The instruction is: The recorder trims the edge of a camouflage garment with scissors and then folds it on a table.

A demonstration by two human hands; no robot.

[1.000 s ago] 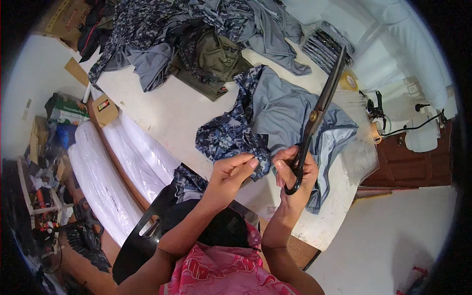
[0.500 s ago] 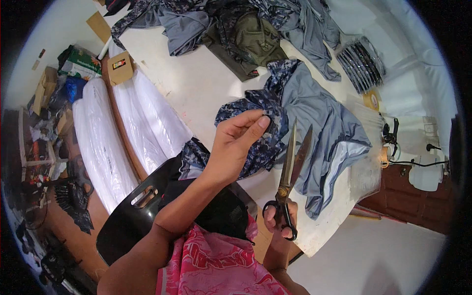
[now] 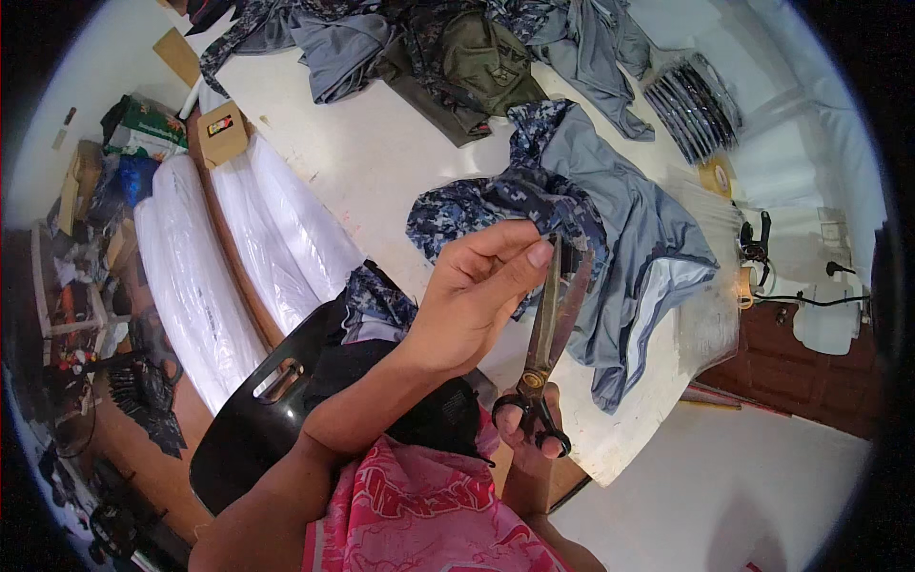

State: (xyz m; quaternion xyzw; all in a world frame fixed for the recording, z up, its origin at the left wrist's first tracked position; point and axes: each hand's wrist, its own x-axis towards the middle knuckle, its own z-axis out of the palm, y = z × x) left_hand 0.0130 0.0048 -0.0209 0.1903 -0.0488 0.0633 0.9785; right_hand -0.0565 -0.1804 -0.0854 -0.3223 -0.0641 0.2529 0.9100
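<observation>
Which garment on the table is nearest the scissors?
The grey garment with blue camouflage panels, directly beyond the open scissors. The olive garment and other grey cloth lie farther off, toward the table's far side.

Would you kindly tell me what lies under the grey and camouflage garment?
The garment lies largely on the white table, whose surface shows around its edges; anything beneath its folds is covered and cannot be seen.
</observation>
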